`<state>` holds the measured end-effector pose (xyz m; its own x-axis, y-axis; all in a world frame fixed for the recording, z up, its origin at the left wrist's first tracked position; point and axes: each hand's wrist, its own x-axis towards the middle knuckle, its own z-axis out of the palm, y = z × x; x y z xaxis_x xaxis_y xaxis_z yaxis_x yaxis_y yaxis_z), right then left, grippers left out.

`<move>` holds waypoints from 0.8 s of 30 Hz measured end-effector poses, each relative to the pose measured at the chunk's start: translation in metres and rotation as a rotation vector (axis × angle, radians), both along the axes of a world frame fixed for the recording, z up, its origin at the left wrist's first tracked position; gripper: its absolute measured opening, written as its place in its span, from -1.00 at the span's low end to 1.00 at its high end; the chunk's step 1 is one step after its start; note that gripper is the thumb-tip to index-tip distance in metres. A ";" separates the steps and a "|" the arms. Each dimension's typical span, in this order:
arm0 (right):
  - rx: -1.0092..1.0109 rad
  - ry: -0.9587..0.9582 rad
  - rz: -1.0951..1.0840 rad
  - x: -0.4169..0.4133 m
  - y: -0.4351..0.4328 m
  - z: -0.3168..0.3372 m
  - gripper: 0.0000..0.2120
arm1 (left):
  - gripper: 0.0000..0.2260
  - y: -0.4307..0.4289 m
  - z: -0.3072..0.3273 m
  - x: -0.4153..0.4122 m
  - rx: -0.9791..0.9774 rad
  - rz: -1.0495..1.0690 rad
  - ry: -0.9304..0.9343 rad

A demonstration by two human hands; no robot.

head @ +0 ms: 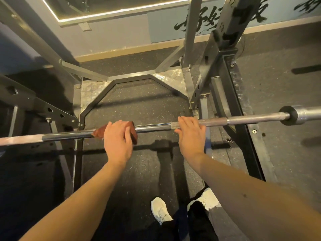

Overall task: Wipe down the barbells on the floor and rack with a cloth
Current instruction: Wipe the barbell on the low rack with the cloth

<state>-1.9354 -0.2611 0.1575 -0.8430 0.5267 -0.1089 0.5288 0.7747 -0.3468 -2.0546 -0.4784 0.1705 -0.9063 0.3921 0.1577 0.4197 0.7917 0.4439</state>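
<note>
Head view: cloth (134,136) on barbell (156,128), upright (224,18) marked 13

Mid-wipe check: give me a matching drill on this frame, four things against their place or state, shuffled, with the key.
Things
1. left hand
2. right hand
3. cloth
4. shoes

Place or state
A. white, standing on the dark floor
B. rests on the bare shaft of the barbell
C. reddish-brown, draped over the shaft under a hand
D. grips the cloth against the shaft

Pairs: 1-D, 2-B, 3-C, 4-A
</note>
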 end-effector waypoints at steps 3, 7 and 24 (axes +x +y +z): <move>0.027 -0.024 0.022 -0.001 0.001 0.006 -0.53 | -0.74 0.076 -0.003 0.034 -0.053 -0.178 0.003; 0.077 -0.066 0.085 -0.001 0.008 0.013 -0.50 | -0.71 0.123 -0.010 0.050 -0.121 -0.312 0.015; 0.021 0.069 -0.074 -0.011 -0.026 0.003 -0.57 | -0.71 -0.160 0.022 -0.092 -0.228 0.307 -0.112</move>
<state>-1.9466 -0.2874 0.1609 -0.8071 0.5890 -0.0406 0.5600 0.7419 -0.3687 -2.1464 -0.6382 0.1925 -0.9935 0.1133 -0.0087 0.1066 0.9564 0.2720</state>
